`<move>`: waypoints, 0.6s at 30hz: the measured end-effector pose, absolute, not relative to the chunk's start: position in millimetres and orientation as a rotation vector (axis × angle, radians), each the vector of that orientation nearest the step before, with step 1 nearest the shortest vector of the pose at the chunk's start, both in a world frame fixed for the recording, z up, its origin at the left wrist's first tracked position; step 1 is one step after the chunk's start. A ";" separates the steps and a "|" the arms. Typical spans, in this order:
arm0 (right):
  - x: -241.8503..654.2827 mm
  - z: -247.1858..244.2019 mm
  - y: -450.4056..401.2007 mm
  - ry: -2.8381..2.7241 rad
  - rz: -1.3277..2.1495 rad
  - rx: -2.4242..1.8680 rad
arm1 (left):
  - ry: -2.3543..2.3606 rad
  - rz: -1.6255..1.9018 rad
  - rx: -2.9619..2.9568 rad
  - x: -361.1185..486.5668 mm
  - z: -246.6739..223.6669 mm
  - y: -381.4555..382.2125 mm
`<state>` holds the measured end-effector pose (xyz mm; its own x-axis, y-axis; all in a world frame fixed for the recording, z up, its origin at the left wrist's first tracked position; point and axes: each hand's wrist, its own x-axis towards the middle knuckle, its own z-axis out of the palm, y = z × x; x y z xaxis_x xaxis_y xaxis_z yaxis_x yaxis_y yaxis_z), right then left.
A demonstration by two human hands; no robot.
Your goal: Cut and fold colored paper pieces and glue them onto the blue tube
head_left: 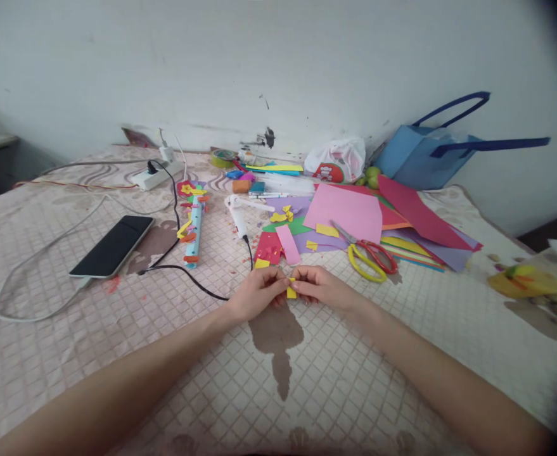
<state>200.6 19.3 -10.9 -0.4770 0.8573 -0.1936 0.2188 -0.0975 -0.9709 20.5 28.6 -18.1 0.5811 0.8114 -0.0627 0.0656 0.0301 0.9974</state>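
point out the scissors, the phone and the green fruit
scissors [368, 263]: head view, on the yellow handle loop's lower rim
phone [111, 247]: head view, middle of the dark screen
green fruit [372, 171]: head view, upper piece's skin

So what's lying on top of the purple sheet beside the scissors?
On the purple sheet lie a yellow rectangle and a small yellow scrap. The pink sheet also overlaps it, so whatever is beneath that pink sheet is covered.

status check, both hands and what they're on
Left hand and right hand pinching small yellow paper piece between them; red-and-yellow-handled scissors lying beyond right hand; nothing seen blocking the fingers.
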 end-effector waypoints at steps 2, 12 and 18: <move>200.9 -9.5 21.5 -1.681 1.646 -1.150 | 0.803 0.699 1.421 19.2 -17.5 29.0; 192.1 -9.3 4.1 -1.553 1.464 -1.189 | 0.837 0.736 1.393 21.5 -19.0 25.2; 192.4 -8.7 4.2 -1.617 1.474 -1.181 | 0.818 0.738 1.349 20.5 -13.7 25.5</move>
